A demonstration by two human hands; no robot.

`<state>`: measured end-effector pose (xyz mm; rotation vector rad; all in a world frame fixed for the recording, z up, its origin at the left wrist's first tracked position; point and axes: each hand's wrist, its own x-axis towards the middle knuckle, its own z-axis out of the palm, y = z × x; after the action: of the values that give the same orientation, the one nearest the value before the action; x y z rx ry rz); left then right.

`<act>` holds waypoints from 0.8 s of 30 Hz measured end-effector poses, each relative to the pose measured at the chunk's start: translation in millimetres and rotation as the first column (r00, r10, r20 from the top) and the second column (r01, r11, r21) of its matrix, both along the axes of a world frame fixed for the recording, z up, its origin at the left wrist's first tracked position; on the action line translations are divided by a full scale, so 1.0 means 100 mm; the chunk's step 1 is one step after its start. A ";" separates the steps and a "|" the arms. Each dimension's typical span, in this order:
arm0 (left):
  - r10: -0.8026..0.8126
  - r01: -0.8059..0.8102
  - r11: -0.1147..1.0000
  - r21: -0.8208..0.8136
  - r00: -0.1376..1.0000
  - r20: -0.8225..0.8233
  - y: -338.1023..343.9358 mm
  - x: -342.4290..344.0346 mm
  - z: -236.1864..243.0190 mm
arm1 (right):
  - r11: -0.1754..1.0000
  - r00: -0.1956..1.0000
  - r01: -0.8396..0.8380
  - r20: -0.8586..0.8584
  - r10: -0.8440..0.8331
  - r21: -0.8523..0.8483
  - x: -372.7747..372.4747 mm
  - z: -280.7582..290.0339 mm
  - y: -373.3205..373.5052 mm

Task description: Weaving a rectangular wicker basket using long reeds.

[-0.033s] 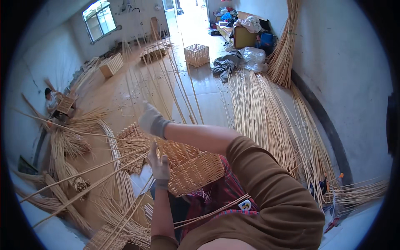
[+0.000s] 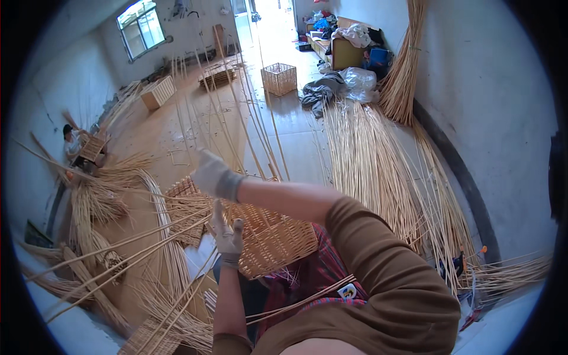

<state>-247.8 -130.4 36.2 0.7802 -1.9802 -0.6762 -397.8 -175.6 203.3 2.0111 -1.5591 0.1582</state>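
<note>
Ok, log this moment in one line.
left hand: gloved, beside woven basket | right hand: gloved, extended beyond left hand, grip unclear | second basket: on floor ahead

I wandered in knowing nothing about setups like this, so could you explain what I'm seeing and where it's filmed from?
Gladly. There's no robot here: the working hands belong to a person in pale gloves. A wide fisheye camera on that person's head looks down, which is why straight edges bend.

The left hand is at the left side of a woven basket in front of the body. The right hand reaches across above the basket's far left part; whether it grips anything is hard to tell.

On the floor lie long pale stalks, and farther off stands another basket. At far left, a co-worker sits with a woven piece.
</note>
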 end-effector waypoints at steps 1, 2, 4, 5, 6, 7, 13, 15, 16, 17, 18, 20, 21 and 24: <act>0.034 -0.032 0.999 -0.044 0.999 0.043 -0.02 0.00 -0.01 | 0.957 0.933 -0.218 0.245 0.262 -0.194 0.07 -0.04 0.27; 0.056 -0.048 0.995 -0.084 0.994 0.093 -0.01 -0.01 -0.01 | 0.907 0.816 -0.313 0.409 0.409 -0.283 0.13 -0.11 0.63; 0.004 -0.005 0.999 -0.032 0.999 -0.034 0.09 -0.01 0.05 | 0.935 0.681 -0.332 0.653 0.332 -0.129 0.21 -0.31 1.44; -0.022 0.021 1.000 -0.008 0.995 -0.096 0.19 0.00 0.10 | 0.940 0.689 -0.333 0.701 0.185 0.080 0.23 -0.45 1.86; -0.047 0.050 0.999 0.014 0.986 -0.161 0.30 0.02 0.16 | 0.855 0.761 -0.334 0.649 -0.004 0.396 0.22 -0.60 2.28; 0.078 -0.099 0.984 -0.145 0.986 -0.145 0.46 0.05 0.22 | 0.550 0.809 -0.321 0.525 -0.263 0.771 0.21 -0.77 2.59; -0.275 0.265 0.953 0.146 0.960 0.051 1.29 0.35 0.26 | 0.437 0.907 -0.103 0.265 -0.327 0.894 -0.10 -1.49 3.52; -0.335 0.359 0.933 -0.008 0.877 0.344 1.38 0.58 0.22 | 0.559 0.822 -0.152 0.418 -0.387 0.815 -0.33 -1.48 3.53; -0.315 0.368 0.929 -0.024 0.825 0.470 1.37 0.70 0.22 | 0.650 0.639 -0.181 0.591 -0.492 0.738 -0.47 -1.43 3.54; -0.309 0.339 0.941 0.013 0.842 0.441 1.33 0.81 0.23 | 0.735 0.691 -0.122 0.588 -0.419 0.667 -0.60 -1.39 3.52; -0.306 0.315 0.948 0.050 0.858 0.413 1.29 0.90 0.25 | 0.802 0.622 -0.054 0.648 -0.440 0.596 -0.74 -1.34 3.52; -0.120 0.195 0.974 -0.117 0.878 0.464 1.20 0.98 0.31 | 0.978 0.580 0.120 0.788 -0.206 0.168 -0.93 -1.26 3.49; -0.056 0.096 0.994 -0.060 0.876 0.480 1.15 0.99 0.36 | 0.966 0.660 0.257 0.734 -0.162 -0.017 -0.96 -1.25 3.45; 0.076 -0.114 0.978 0.173 0.974 0.215 1.16 0.67 0.47 | 0.951 0.474 0.283 0.880 -0.022 -0.129 -0.84 -1.26 3.37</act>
<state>-180.4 -14.4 83.4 1.0895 -2.0704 -0.7537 -481.9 161.2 77.1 1.5798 -2.1365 1.4591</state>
